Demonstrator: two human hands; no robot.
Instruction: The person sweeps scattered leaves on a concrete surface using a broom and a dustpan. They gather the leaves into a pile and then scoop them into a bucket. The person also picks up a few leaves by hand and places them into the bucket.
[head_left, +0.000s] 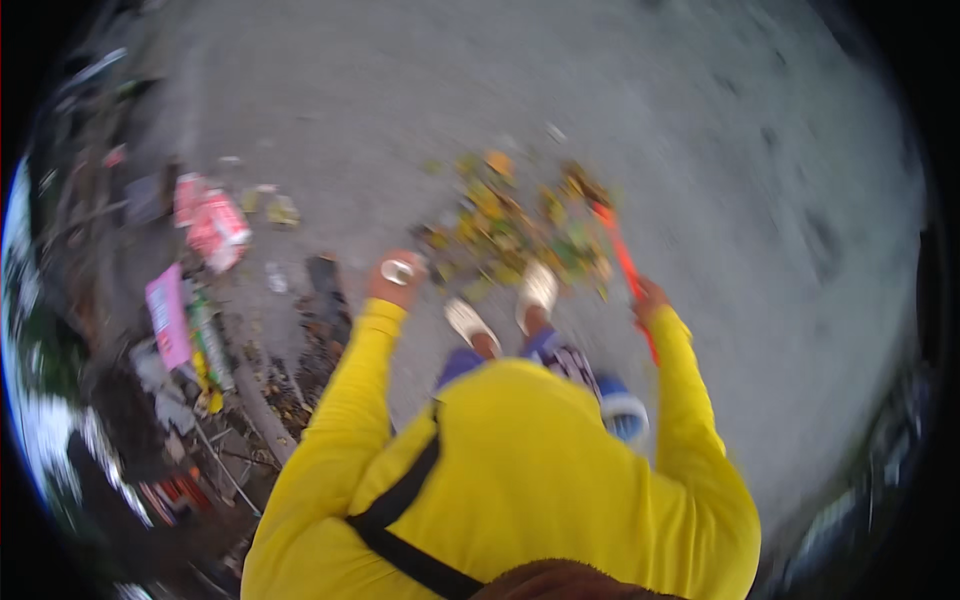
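My right hand (651, 298) grips the orange-red handle (622, 247) of a tool, perhaps a small broom. Its far end meets a brown clump (583, 180) at the edge of a leaf pile; blur hides what the head is. Yellow, green and brown leaves (491, 225) lie loosely heaped on the grey ground, just beyond my cream shoes (466, 319). My left hand (394, 279) hangs to the left of the leaves, apart from them, with a shiny round object on its back. Its fingers are turned away, so whether it holds anything is hidden.
Litter lines the left side: a red-and-white wrapper (214, 225), a pink packet (169, 319) and a green wrapper (206, 337). A dark flat piece (326, 281) lies left of my left hand. A blue-and-white round object (624, 416) shows beside my right hip. Grey paved ground (750, 225) stretches right.
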